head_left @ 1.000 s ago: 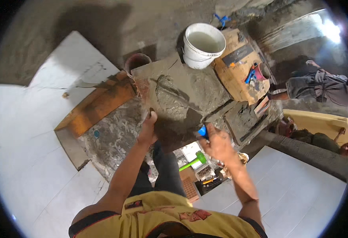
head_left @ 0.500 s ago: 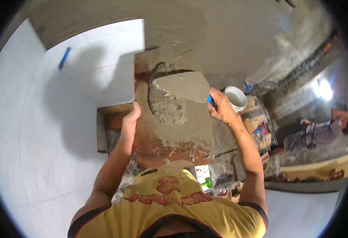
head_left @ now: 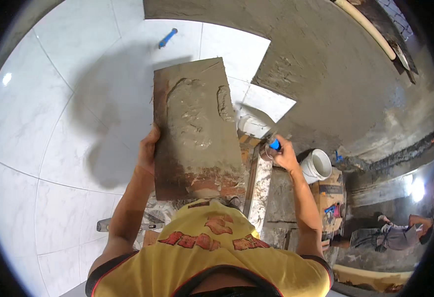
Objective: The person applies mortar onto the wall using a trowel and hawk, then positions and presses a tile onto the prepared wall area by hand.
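Observation:
My left hand (head_left: 148, 148) grips the left edge of a rectangular tile (head_left: 162, 185), its reddish-brown back turned toward me. Wet grey mortar (head_left: 192, 123) covers most of that back, thick and lumpy in the middle, with a separate ridge near the right edge. The lower end stays mostly bare. To the right of the tile, and apart from it, my right hand (head_left: 286, 156) is closed round the blue handle of a trowel (head_left: 275, 144). The trowel's blade is tilted and hard to make out. The tile's front face is hidden.
White tiles (head_left: 98, 64) line the left side, bearing a slim blue tool (head_left: 168, 37). Grey mortar (head_left: 326, 74) coats the wall beyond. A white bucket (head_left: 320, 166) stands right of my right hand. A wooden handle (head_left: 368, 27) lies at top right; another person (head_left: 390, 235) is farther right.
My view has shifted toward the white tiles. The trowel has left the mortar and moved right, off the tile. The mortar is spread wider, and a ridge now shows at the right edge.

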The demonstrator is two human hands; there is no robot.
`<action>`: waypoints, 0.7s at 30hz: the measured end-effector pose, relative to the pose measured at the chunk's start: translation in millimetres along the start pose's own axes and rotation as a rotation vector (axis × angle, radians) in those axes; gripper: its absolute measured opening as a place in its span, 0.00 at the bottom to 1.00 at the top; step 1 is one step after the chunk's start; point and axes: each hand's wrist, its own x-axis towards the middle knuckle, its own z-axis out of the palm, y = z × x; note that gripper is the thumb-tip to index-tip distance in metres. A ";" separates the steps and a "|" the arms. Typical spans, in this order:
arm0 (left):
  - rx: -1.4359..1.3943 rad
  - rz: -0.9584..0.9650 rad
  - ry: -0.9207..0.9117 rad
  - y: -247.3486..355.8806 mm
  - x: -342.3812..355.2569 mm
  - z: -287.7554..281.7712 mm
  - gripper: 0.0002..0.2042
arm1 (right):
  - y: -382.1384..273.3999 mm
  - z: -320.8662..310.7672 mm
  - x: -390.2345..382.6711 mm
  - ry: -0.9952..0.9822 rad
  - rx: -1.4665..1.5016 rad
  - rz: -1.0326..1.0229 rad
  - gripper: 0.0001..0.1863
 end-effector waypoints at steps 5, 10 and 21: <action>0.193 0.045 0.200 -10.3 10.4 -24.0 0.24 | -107.2 -45.3 71.6 -0.629 1.138 0.214 0.26; 0.651 0.380 0.237 -38.1 25.6 -71.2 0.27 | -69.4 -31.5 99.1 -0.964 1.218 0.537 0.20; -0.127 0.116 0.122 -29.8 -20.6 79.0 0.30 | -48.2 -46.9 75.3 -0.354 0.289 -0.064 0.12</action>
